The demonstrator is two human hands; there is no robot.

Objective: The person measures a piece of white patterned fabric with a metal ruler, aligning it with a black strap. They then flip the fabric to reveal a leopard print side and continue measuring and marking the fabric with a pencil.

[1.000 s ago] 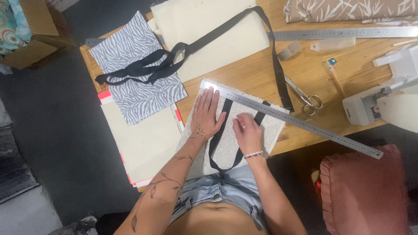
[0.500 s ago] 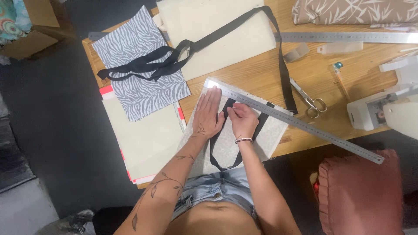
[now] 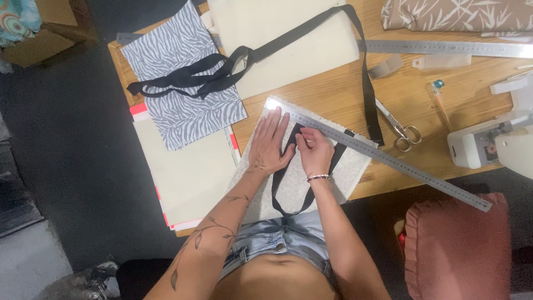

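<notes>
A pale grey patterned fabric piece [image 3: 350,169] lies on the near edge of the wooden table [image 3: 333,94], with a black strap loop [image 3: 288,197] laid on it. My left hand [image 3: 270,143] presses flat on the fabric, fingers spread, beside the strap's left end. My right hand [image 3: 314,150] pinches the strap near its top, just under a long metal ruler [image 3: 388,158] that crosses the fabric diagonally.
A zebra-print fabric [image 3: 177,105] with a tangled black strap [image 3: 205,78] lies at left, above cream sheets [image 3: 186,172]. Cream fabric [image 3: 288,41], scissors [image 3: 401,130], a second ruler [image 3: 444,49], a white sewing machine [image 3: 494,139] and a pink cushion [image 3: 455,244] surround the area.
My right hand has slid up and left along the strap toward the ruler. My left hand stays flat on the fabric.
</notes>
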